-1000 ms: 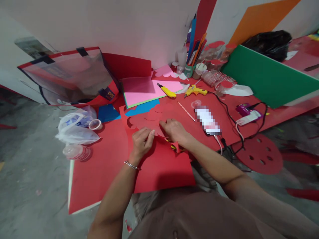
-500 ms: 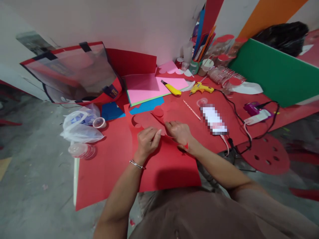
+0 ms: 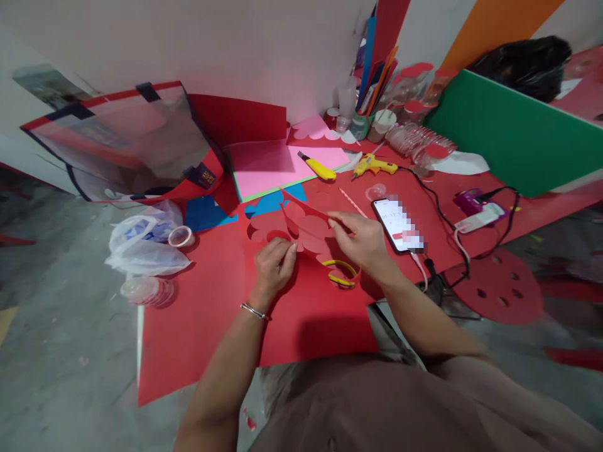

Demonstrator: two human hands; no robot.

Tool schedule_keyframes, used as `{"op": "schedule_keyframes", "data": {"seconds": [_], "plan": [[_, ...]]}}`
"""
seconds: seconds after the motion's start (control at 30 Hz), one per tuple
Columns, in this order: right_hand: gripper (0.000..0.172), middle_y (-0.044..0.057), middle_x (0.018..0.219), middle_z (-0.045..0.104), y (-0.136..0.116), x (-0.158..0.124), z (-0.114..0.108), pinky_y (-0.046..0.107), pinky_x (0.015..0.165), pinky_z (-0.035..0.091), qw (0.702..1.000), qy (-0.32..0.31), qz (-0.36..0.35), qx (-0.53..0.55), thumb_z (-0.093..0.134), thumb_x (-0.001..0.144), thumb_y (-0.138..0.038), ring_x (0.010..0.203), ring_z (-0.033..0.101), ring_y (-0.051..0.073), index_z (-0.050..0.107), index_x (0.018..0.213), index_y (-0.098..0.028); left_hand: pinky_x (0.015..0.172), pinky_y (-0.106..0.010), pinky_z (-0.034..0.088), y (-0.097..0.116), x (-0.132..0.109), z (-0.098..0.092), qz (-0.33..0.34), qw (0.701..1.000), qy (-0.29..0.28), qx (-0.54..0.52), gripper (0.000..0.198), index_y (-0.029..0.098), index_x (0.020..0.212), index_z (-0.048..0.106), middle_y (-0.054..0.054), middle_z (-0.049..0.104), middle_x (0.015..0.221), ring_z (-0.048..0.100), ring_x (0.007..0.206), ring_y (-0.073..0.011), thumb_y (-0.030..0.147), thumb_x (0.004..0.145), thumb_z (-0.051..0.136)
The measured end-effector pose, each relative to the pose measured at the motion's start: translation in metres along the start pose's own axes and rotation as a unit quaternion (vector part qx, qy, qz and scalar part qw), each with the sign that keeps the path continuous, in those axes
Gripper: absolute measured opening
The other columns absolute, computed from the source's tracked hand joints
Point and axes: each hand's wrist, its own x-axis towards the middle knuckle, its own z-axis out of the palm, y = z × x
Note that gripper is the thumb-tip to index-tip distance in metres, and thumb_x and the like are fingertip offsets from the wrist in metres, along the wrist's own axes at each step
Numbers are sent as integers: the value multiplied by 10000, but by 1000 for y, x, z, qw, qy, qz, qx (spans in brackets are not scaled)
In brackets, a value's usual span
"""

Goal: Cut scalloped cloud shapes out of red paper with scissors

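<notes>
A red paper sheet with several round cut-outs along its far part lies before me, overhanging the near table edge. My left hand is closed in a pinch on the sheet, beside a round opening. My right hand pinches the sheet's raised, cut edge further right, thumb and finger together. Between and below the hands, a yellow-and-dark ring-shaped thing lies near the right wrist; its kind is unclear. Beyond the hands, a yellow utility knife rests on pink paper.
A phone on a cable, a yellow glue gun and a purple power adapter lie to the right. Plastic cups, a plastic bag and a clear tote bag are at left. A green board stands at the back right.
My right hand has moved right and slightly up, away from my left hand, spreading the cut edge. The yellow ring-shaped thing now shows. My left hand stays nearly in place.
</notes>
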Motion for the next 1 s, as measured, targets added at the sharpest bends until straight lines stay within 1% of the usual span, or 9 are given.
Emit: {"op": "schedule_keyframes", "data": {"seconds": [0.1, 0.2, 0.3, 0.4, 0.53, 0.63, 0.77, 0.9, 1.0], "plan": [[276, 92, 1161, 908, 8, 8, -9, 399, 908, 686, 998, 59, 11, 29, 641, 1095, -302, 1006, 875, 275, 876, 1216, -221, 712, -322, 590, -2, -2, 2, 4, 1000, 22, 1, 205, 194, 1025, 789, -82, 824, 865, 767, 761, -192, 263, 1123, 623], [255, 89, 1121, 911, 18, 22, -12, 402, 903, 685, 996, 89, 12, 23, 677, 1073, -317, 969, 870, 273, 883, 1195, -229, 780, -345, 647, -3, -3, 2, -13, 999, 42, 13, 225, 187, 1192, 809, -124, 881, 1034, 837, 874, -221, 304, 1125, 628], [273, 92, 1130, 908, 34, 43, -5, 420, 943, 675, 993, 115, 9, 19, 677, 1078, -350, 984, 862, 281, 885, 1206, -228, 764, -358, 662, -3, -4, 2, -34, 998, 43, 16, 286, 196, 1140, 828, -122, 887, 1011, 848, 860, -231, 377, 1131, 607], [314, 95, 1219, 893, 55, 74, 17, 422, 969, 657, 992, 123, -2, -3, 613, 1105, -330, 1074, 843, 290, 876, 1249, -235, 697, -338, 638, -2, -6, 1, -48, 996, 70, 5, 335, 207, 980, 821, -77, 850, 836, 808, 729, -206, 402, 1131, 595], [400, 141, 1339, 855, 77, 123, 57, 520, 1101, 575, 997, 10, -29, -65, 512, 1138, -261, 1247, 763, 345, 865, 1319, -210, 624, -304, 586, 1, -12, -2, -75, 990, 120, -13, 316, 209, 925, 797, -20, 767, 686, 738, 595, -169, 354, 1127, 603], [437, 230, 1533, 742, 73, 142, 77, 626, 1185, 484, 988, -107, -33, -108, 664, 1052, -234, 1408, 625, 439, 800, 1457, -138, 602, -288, 571, 3, -12, -5, -59, 988, 138, -25, 253, 207, 951, 795, 1, 747, 653, 725, 559, -158, 277, 1116, 616], [408, 181, 1501, 766, 41, 110, 84, 555, 1243, 454, 973, -208, -93, -30, 642, 1106, -292, 1397, 643, 373, 808, 1461, -176, 590, -285, 569, 7, -8, -9, -53, 987, 149, -23, 232, 214, 955, 794, 7, 748, 649, 717, 543, -156, 237, 1108, 622], [328, 121, 1545, 762, 10, 47, 90, 555, 1271, 410, 925, -290, -242, 48, 651, 1148, -376, 1474, 621, 341, 847, 1379, -251, 604, -300, 577, 13, -7, -9, -67, 986, 148, -34, 236, 226, 961, 786, 13, 741, 651, 717, 549, -161, 254, 1118, 612], [346, 120, 1621, 714, 2, 23, 99, 604, 1280, 385, 895, -333, -296, 36, 669, 1145, -374, 1530, 580, 381, 819, 1431, -250, 610, -301, 571, 15, -7, -8, -66, 990, 110, -50, 276, 231, 911, 760, -2, 756, 683, 734, 583, -165, 244, 1127, 589]]}}
